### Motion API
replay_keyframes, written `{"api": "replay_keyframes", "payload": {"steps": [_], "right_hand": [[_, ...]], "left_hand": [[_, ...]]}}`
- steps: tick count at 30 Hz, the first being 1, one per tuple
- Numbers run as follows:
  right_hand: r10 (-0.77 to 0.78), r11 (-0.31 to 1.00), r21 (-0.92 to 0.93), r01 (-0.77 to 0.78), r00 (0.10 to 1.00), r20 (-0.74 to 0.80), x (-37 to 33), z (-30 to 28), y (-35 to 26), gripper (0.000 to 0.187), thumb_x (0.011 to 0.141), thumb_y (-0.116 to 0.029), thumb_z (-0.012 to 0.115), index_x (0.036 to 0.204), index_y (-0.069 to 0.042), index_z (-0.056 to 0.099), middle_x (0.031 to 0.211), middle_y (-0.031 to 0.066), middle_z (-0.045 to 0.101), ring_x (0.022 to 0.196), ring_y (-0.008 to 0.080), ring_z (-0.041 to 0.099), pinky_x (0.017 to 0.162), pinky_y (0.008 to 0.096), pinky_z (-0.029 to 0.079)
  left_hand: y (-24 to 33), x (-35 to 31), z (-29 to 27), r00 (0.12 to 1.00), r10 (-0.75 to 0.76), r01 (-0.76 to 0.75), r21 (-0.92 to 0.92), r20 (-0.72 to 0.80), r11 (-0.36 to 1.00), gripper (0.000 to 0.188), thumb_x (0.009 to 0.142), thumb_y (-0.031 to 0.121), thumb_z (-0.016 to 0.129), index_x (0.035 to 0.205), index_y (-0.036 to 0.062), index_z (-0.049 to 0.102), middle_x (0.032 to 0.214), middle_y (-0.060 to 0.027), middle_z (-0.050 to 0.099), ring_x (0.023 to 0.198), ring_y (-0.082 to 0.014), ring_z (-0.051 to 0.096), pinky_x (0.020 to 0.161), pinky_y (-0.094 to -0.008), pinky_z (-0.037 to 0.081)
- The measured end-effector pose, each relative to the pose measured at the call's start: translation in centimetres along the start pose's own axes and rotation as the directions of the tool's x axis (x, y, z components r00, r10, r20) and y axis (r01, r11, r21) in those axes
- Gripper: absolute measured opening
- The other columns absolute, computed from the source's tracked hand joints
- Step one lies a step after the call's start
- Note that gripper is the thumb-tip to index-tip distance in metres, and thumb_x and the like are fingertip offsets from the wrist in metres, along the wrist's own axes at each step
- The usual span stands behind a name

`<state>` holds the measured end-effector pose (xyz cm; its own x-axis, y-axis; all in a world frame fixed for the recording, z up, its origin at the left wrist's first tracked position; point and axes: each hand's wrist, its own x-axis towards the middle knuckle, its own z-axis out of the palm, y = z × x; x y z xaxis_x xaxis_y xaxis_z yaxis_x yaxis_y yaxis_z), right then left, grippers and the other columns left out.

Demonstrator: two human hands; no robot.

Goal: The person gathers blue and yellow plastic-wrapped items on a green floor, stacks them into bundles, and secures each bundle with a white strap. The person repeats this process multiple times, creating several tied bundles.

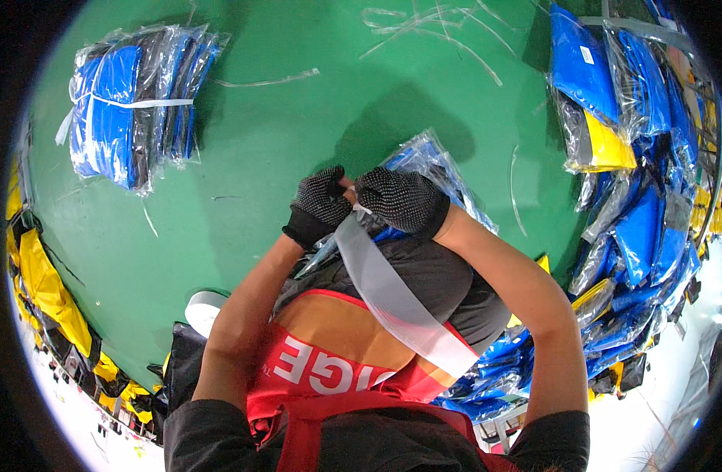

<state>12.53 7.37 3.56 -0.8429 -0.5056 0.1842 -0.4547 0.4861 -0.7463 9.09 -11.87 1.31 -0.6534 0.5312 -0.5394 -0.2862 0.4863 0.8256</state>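
My left hand (318, 203) and my right hand (400, 198), both in black gloves with pale dots, meet closed in front of my lap. They pinch a white translucent strap (392, 295), and a small piece of it shows between the fingers. From there its broad length runs down across my lap to the right. Just beneath the hands lies a stack of blue items in clear plastic bags (440, 169), partly hidden by my hands and right forearm. Bare fingertips show at the left glove; what exactly each finger grips is partly covered.
A tied bundle of bagged blue and black items (113, 118) lies far left on the green floor (274, 134). Loose clear strips (440, 27) are scattered at the top. Bagged blue pieces (636, 228) pile up on the right. A white roll (204, 311) sits by my left forearm.
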Motion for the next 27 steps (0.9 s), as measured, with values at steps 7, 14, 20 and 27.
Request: {"api": "replay_keyframes", "payload": {"steps": [7,14,20,27], "right_hand": [[0.019,0.99,-0.138,0.005,0.985,0.171,-0.3,-1.4,-0.6,0.023,0.079,-0.012,0.054,0.101,-0.007,0.061,0.092,0.0119,0.061,0.08,0.0283,0.061,0.066,0.0382,0.05],[0.511,0.762,0.244,-0.599,0.789,0.34,0.1,-2.0,-2.4,0.014,0.075,-0.018,0.061,0.083,-0.006,0.062,0.072,0.0139,0.062,0.071,0.0298,0.062,0.068,0.0376,0.047],[0.696,0.619,0.221,-0.754,0.657,0.29,2.0,0.5,-2.4,0.029,0.086,-0.03,0.049,0.094,-0.003,0.058,0.08,0.0204,0.062,0.074,0.0374,0.061,0.069,0.0433,0.047],[0.643,0.625,0.371,-0.687,0.723,0.254,-1.4,3.7,-5.0,0.025,0.081,-0.028,0.051,0.074,-0.005,0.058,0.07,0.0213,0.058,0.062,0.0336,0.057,0.06,0.0419,0.046]], "left_hand": [[-2.4,0.5,1.1,0.995,0.016,-0.034,0.186,0.099,0.982,0.025,0.082,0.019,0.055,0.103,0.0058,0.058,0.09,-0.0135,0.064,0.081,-0.0284,0.062,0.069,-0.0373,0.049],[-4.3,1.2,2.4,0.982,-0.103,0.009,-0.51,-0.157,0.86,0.006,0.083,0.005,0.05,0.084,0.009,0.053,0.081,-0.0047,0.058,0.074,-0.0185,0.057,0.066,-0.0288,0.045],[-4.2,3.9,3.2,0.987,-0.14,-0.032,-0.949,-0.08,0.315,0.004,0.082,0.009,0.047,0.081,0.0067,0.05,0.071,0.0002,0.049,0.064,-0.0116,0.047,0.058,-0.0259,0.041],[-8.1,7.0,4.6,0.938,0.072,-0.173,-0.277,-0.34,0.945,0.008,0.084,0.01,0.051,0.082,0.004,0.047,0.068,-0.0071,0.045,0.064,-0.0237,0.045,0.064,-0.0357,0.042]]}}
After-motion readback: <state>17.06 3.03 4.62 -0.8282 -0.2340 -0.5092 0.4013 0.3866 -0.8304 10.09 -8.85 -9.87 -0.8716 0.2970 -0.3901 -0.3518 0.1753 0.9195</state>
